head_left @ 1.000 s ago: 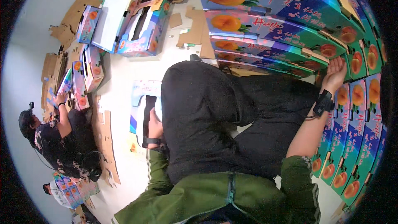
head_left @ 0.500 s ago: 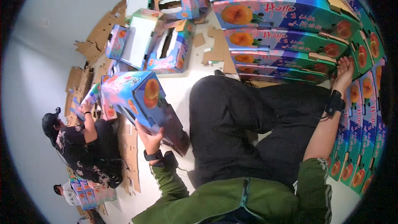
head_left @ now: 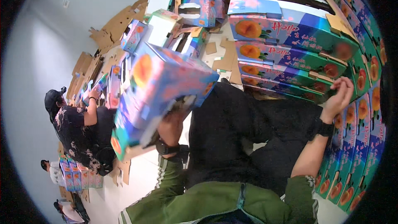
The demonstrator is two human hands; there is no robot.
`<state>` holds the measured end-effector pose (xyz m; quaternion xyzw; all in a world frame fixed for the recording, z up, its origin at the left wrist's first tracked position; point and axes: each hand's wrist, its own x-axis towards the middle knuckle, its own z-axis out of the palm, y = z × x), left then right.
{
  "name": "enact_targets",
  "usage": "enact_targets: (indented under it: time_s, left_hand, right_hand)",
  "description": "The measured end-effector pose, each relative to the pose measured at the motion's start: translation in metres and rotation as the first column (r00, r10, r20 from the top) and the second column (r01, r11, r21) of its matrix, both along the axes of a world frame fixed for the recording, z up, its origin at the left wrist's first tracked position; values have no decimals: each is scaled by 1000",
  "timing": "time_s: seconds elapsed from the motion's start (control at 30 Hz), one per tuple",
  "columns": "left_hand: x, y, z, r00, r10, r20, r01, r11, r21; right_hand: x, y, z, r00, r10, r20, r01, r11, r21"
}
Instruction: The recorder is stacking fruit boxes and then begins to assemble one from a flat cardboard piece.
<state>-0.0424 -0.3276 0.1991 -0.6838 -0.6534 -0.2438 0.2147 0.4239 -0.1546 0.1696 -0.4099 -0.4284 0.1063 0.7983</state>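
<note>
A printed cardboard fruit box (head_left: 163, 76), blue and pink with orange fruit pictures, is tilted up in front of me on the left. My left hand (head_left: 171, 127) is closed on its underside. Its fingers are partly hidden by the box and smeared by motion. My right hand (head_left: 338, 97) rests palm up, fingers loosely curled and apart, with nothing in it. It lies beside a tall stack of flattish printed boxes (head_left: 290, 33), near their right ends.
More boxes in a row (head_left: 346, 153) line the right side. Several open boxes (head_left: 195, 10) stand at the far left. Cardboard scraps (head_left: 226, 56) litter the floor. A co-worker in a dark patterned shirt (head_left: 76, 120) sits at the left, with other people farther behind.
My left hand has raised the box and turned it over, so another side faces me. The view has shifted a little, and my right hand stays by the stack.
</note>
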Motion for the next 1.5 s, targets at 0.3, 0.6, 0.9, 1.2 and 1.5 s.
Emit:
enact_targets:
  time_s: [0.3,0.6,0.9,1.2,1.5]
  left_hand:
    - [6,-10,-30,999,25,-22,-23,997,73]
    - [8,-13,-21,1000,3,26,-2,999,-34]
    - [1,24,0,969,-178,-171,147,973,-179]
    - [-56,-23,71,432,-735,-522,271,658,-702]
    - [-62,-9,53,573,-658,-488,326,729,-601]
  right_hand:
    - [-79,-17,26,716,186,673,-190,979,-69]
    - [-148,-40,31,328,752,571,-687,605,-402]
    - [-139,-52,51,-54,954,295,-899,82,-430]
    - [-128,-20,2,-248,968,-24,-727,-203,-655]
    - [-149,-30,-27,-175,985,5,-682,-117,-722]
